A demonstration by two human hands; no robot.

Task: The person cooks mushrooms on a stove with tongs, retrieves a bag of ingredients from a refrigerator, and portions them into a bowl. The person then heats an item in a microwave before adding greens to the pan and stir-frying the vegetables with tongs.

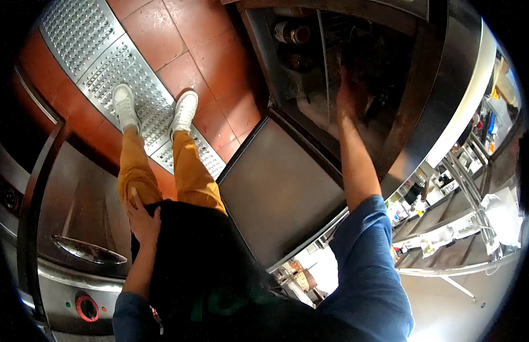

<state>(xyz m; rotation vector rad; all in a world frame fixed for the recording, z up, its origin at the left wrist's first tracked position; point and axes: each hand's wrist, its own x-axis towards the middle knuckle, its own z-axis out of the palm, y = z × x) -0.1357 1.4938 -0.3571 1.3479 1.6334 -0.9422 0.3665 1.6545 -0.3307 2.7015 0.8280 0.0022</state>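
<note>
My left hand (143,219) rests against the thigh of my mustard-coloured trousers (140,165), its fingers lying apart and nothing in it. My right arm reaches into a dark cabinet (401,142) whose door stands open. Inside it, my right hand (350,94) is in deep shadow, so its fingers and anything they touch cannot be made out. To the left of that hand, a jar (291,34) with a light label lies or stands on a shelf. A pale, cloudy shape (315,114) shows below it, too dim to name.
The open cabinet door (284,191) juts out beside my right leg. A studded metal floor strip (113,62) runs under my shoes over red tiles (207,74). At left stands a steel appliance with a red-rimmed knob (87,308). Cluttered shelving (446,188) lies at right.
</note>
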